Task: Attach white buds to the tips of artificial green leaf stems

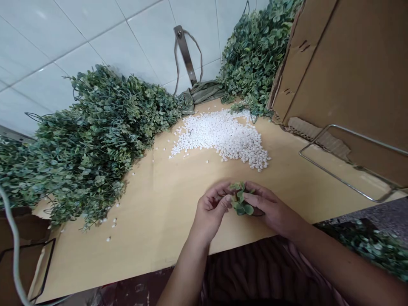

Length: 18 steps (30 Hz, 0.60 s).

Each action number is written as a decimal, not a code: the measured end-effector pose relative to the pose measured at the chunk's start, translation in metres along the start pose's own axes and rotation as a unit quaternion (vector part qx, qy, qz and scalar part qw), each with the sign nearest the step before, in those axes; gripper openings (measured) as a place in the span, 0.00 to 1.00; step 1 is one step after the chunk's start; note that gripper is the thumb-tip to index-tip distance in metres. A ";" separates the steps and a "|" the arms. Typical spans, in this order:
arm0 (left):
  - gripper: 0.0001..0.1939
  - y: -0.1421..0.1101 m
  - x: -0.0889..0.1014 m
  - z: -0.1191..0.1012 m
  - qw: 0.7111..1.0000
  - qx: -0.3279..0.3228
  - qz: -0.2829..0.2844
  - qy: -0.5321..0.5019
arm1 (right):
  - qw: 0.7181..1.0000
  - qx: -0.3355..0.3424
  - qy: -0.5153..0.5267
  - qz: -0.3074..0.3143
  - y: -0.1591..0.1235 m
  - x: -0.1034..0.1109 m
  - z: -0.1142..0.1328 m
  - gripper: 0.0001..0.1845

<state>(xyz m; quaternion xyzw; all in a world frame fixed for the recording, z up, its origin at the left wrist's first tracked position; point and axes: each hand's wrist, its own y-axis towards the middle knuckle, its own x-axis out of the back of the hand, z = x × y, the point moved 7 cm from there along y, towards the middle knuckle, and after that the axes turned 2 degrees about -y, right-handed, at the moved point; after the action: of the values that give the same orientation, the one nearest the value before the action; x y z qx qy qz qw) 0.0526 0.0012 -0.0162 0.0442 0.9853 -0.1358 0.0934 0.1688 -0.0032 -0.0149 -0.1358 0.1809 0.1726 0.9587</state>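
Over the near part of the table, both my hands meet at a small sprig of artificial green leaves (242, 206). My left hand (214, 208) pinches it from the left, thumb against the stem. From the other side my right hand (266, 206) has its thumb and fingers closed on the leaves. Parts of the sprig are hidden by the fingers. Beyond the hands lies a spread heap of small white plastic pieces (223, 134), with a few strays around it.
A large pile of artificial greenery (98, 136) covers the table's left side. More greenery (255, 55) is heaped at the back right, beside a big cardboard box (347, 76). A metal wire frame (341, 182) juts out at the right. A tiled wall (143, 38) closes the back.
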 end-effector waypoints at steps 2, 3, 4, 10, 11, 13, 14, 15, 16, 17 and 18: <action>0.16 0.003 -0.002 0.001 1.000 -0.004 0.000 0.010 | 0.999 0.019 -0.030 -0.011 0.000 0.002 0.004 0.18; 0.15 0.004 -0.002 0.001 1.000 -0.006 -0.003 0.017 | 0.998 0.028 -0.046 -0.026 0.001 0.004 0.005 0.18; 0.14 0.004 -0.001 0.001 1.000 -0.008 -0.007 0.026 | 0.997 0.036 -0.060 -0.041 0.001 0.006 0.007 0.18; 0.09 0.004 0.004 -0.005 0.984 -0.043 0.023 0.171 | 0.991 0.064 -0.088 -0.083 0.002 0.019 0.015 0.18; 0.09 0.005 0.005 -0.008 0.978 -0.053 0.034 0.197 | 0.991 0.066 -0.084 -0.084 0.003 0.021 0.016 0.19; 0.08 0.012 0.009 -0.016 0.966 -0.073 0.042 0.243 | 0.991 0.065 -0.084 -0.085 0.003 0.022 0.014 0.21; 0.08 0.018 0.012 -0.022 0.959 -0.086 0.033 0.267 | 0.990 0.062 -0.093 -0.085 0.003 0.022 0.012 0.21; 0.09 0.026 0.016 -0.029 0.949 -0.104 0.012 0.298 | 0.989 0.061 -0.109 -0.085 0.002 0.021 0.012 0.22; 0.10 0.035 0.022 -0.037 0.934 -0.126 -0.021 0.334 | 0.986 0.062 -0.130 -0.083 0.001 0.020 0.011 0.22; 0.11 0.044 0.026 -0.044 0.913 -0.147 -0.057 0.376 | 0.983 0.063 -0.153 -0.079 0.000 0.018 0.012 0.22; 0.12 0.053 0.030 -0.051 0.889 -0.160 -0.088 0.420 | 0.979 0.064 -0.177 -0.075 -0.001 0.017 0.013 0.23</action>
<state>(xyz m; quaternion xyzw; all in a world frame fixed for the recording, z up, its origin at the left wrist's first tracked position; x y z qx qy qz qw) 0.0204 0.0678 0.0123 -0.0056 0.9407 0.0468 -0.3360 0.1877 0.0044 -0.0096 -0.0544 0.0087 0.1091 0.9925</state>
